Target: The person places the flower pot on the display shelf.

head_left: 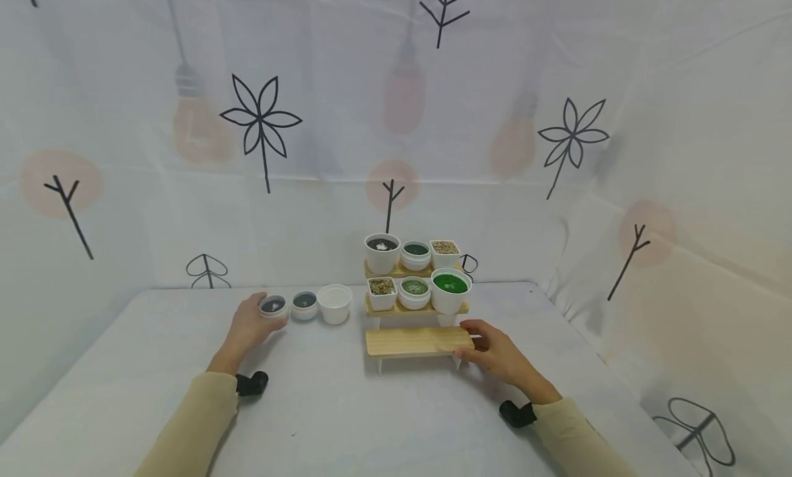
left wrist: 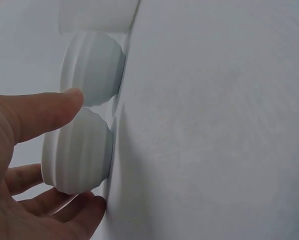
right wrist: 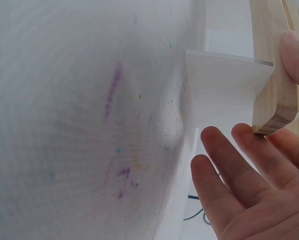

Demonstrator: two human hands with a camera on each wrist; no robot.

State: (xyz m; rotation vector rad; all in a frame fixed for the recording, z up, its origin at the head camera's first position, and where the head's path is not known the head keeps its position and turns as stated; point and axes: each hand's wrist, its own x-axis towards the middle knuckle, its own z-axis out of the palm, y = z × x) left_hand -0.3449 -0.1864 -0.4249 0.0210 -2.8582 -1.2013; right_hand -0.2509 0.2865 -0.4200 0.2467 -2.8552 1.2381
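Note:
My left hand (head_left: pixel 250 322) holds a small round white pot (head_left: pixel 273 306) with dark contents, thumb on one side and fingers round the other. In the left wrist view the ribbed pot (left wrist: pixel 78 152) sits at the table surface. Right beside it stands a similar ribbed pot (left wrist: pixel 93 69). My right hand (head_left: pixel 495 350) grips the right end of the lowest wooden shelf (head_left: pixel 417 341), a board on white legs. In the right wrist view, the thumb lies on the board (right wrist: pixel 277 100) and fingertips touch its end; other fingers stay apart.
A plain white cup (head_left: pixel 334 305) stands right of the small pot with dark-green contents (head_left: pixel 304 305). Behind the lowest shelf, the middle shelf (head_left: pixel 421 311) and top shelf (head_left: pixel 421 271) carry several white pots with green, dark or grainy contents. A printed white cloth (head_left: pixel 322 209) hangs behind the table.

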